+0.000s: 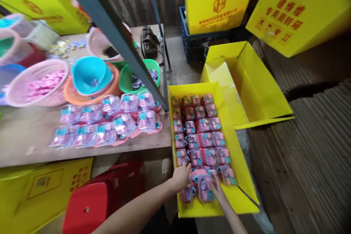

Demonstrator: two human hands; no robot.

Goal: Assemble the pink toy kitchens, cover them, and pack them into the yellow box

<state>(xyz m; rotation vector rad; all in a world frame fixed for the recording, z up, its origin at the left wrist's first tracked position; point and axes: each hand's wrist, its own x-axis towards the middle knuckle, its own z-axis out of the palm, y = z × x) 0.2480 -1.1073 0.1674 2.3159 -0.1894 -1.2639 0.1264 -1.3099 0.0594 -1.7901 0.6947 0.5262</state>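
A yellow box (248,193) holds rows of small clear plastic packs with pink, lilac and teal pieces inside. At its near end, a plastic pack (205,189) sits slightly proud of those around it. My right hand (217,187) grips this pack's right side, fingers bent against the clear shell. To the left, my left hand (181,177) lies over the packs by the box's left wall, fingers curled down; what they touch underneath is partly hidden. More plastic packs (123,124) stand in two rows on the worktable (33,146).
Baskets of small parts (38,82), a blue bowl (91,75) and a green basket (127,78) crowd the table. A metal post (123,40) rises at its right end. Another open yellow box (263,84) lies beyond mine. A red stool (87,204) stands below left; stacked cardboard (315,161) is right.
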